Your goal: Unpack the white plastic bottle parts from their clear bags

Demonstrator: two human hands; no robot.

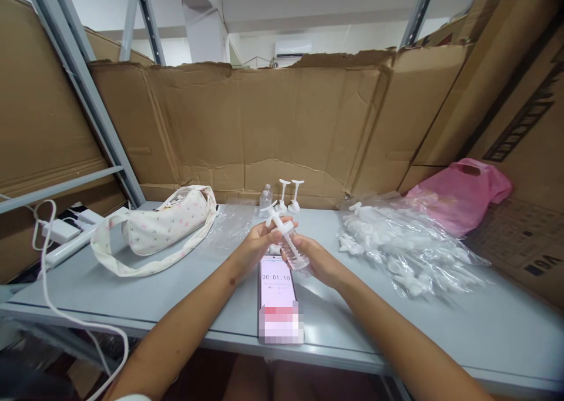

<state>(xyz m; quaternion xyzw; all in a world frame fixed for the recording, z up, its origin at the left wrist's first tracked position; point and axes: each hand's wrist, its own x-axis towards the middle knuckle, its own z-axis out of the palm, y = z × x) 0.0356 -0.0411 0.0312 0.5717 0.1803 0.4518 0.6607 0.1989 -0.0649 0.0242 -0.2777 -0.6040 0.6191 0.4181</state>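
Observation:
Both my hands meet over the middle of the grey table point(132, 295). My right hand point(318, 261) is wrapped round a small clear plastic bottle point(294, 249), tilted with its neck toward the upper left. My left hand point(261, 239) pinches the white pump top point(274, 214) at the bottle's neck. A phone point(277, 289) showing a timer lies flat under my hands. Two more white pump tops point(289, 194) stand upright behind, next to a small clear bottle point(265, 196).
A clear bag of several white pump tops point(396, 248) lies at the right, with a pink plastic bag point(458, 192) behind it. A floral fabric pouch point(161, 225) sits at the left. White cables and a charger point(61, 231) are at far left. Cardboard walls surround the table.

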